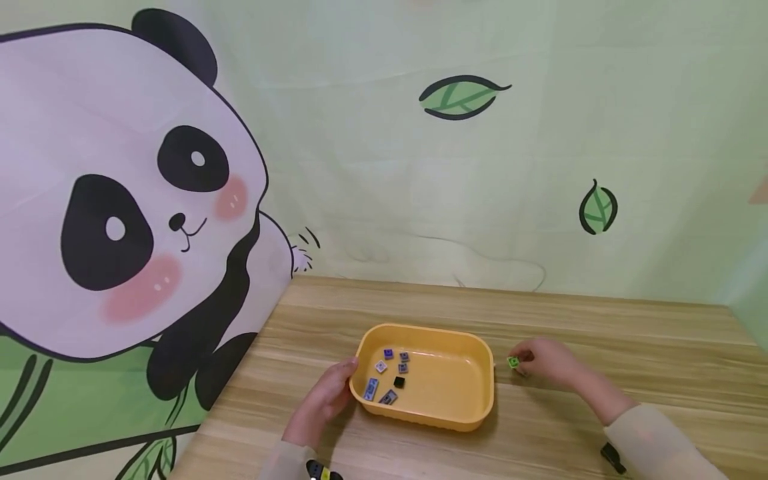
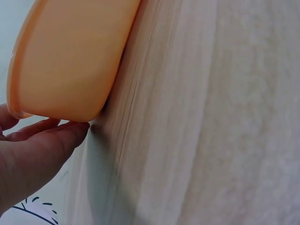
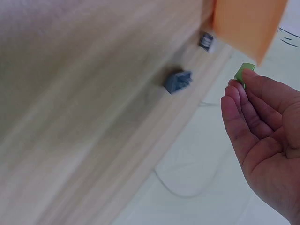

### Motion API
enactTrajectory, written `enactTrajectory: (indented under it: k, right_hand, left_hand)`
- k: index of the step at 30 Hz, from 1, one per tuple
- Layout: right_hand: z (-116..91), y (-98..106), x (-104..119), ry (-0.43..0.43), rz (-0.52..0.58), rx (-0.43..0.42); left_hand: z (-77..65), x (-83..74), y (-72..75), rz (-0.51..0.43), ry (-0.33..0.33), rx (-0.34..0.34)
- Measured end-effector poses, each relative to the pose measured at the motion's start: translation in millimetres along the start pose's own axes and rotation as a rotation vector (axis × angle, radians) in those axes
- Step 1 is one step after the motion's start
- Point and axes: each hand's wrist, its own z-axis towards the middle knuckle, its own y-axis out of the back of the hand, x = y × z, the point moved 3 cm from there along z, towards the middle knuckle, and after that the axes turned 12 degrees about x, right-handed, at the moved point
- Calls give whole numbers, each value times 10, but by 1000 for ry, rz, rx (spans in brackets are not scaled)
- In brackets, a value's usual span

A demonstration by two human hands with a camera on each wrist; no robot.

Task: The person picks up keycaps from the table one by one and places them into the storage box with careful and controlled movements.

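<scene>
A yellow plastic bin point(image 1: 435, 417) sits on the wooden table with several small toy bricks inside, mostly at its left end. Among them are a blue brick point(image 1: 388, 353), a white brick point(image 1: 381, 367) and a black brick point(image 1: 399, 382). At the bin's left end my left hand point(image 1: 329, 393) holds the wall, thumb by the rim and fingers low on the outside. Just beyond the right wall, my right hand point(image 1: 549, 363) pinches a lime-green brick point(image 3: 244, 73) between thumb and fingertips. The brick is outside the bin, above the table.
In the right wrist view a dark grey-blue brick point(image 3: 177, 81) and a smaller dark brick point(image 3: 206, 41) lie on the table outside the bin. A cloth with a panda print point(image 1: 198, 220) hangs behind and left of the table point(image 1: 636, 333).
</scene>
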Motion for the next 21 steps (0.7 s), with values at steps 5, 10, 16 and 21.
enactTrajectory:
  k: [5, 10, 16, 21]
  right_hand:
    - [37, 121, -46, 87, 12, -13]
    - [39, 277, 62, 109, -17, -31]
    - [-7, 422, 271, 34, -67, 13]
    - [13, 495, 346, 26, -59, 28]
  left_hand:
    - [-6, 11, 4, 5, 4, -2]
    - [-3, 5, 3, 9, 0, -9]
    - [-9, -11, -15, -1, 11, -22]
    - [6, -33, -22, -6, 7, -27]
